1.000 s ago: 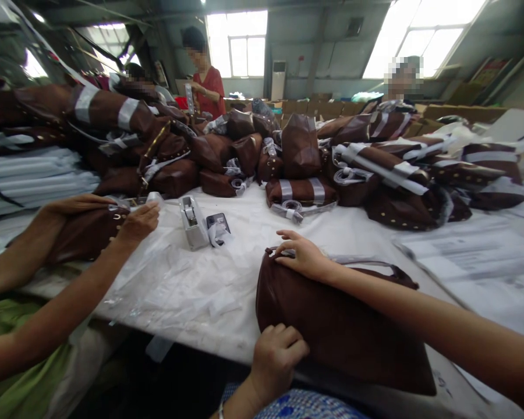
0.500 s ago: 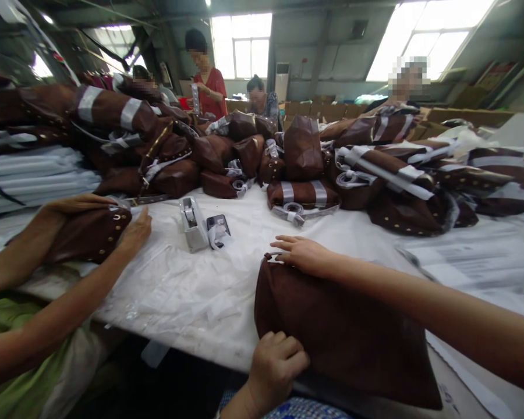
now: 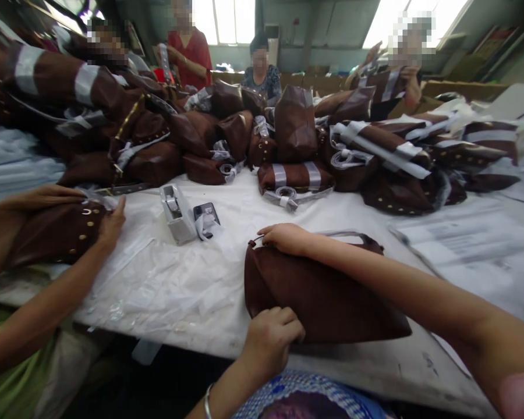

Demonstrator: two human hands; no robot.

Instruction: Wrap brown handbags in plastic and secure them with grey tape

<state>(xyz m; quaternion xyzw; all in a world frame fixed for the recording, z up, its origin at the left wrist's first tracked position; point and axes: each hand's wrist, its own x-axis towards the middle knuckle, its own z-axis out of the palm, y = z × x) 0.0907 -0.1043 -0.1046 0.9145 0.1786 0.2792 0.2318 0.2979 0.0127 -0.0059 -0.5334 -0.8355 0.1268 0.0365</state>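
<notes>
A dark brown leather handbag (image 3: 327,291) lies on its side on the white-covered table before me. My left hand (image 3: 273,334) is closed in a fist on its near edge, at the lower left. My right hand (image 3: 283,237) reaches across the top and grips the far upper edge, beside the small strap loop (image 3: 252,243) at the left corner. Behind my right forearm, part of a pale-wrapped strap (image 3: 343,234) shows. Its fingertips are partly hidden behind the bag's edge.
At left, a co-worker's hands (image 3: 109,224) hold a studded brown bag (image 3: 55,233). A tape dispenser (image 3: 177,215) and a phone (image 3: 206,218) lie mid-table. Brown bags (image 3: 294,125) are heaped along the back. Plastic sheets (image 3: 467,250) lie at right; several people stand or sit beyond.
The handbag's near right corner has moved up and away from the table's front edge. Its strap now shows behind my right forearm. My right hand's fingers have curled in; the whole view has shifted.
</notes>
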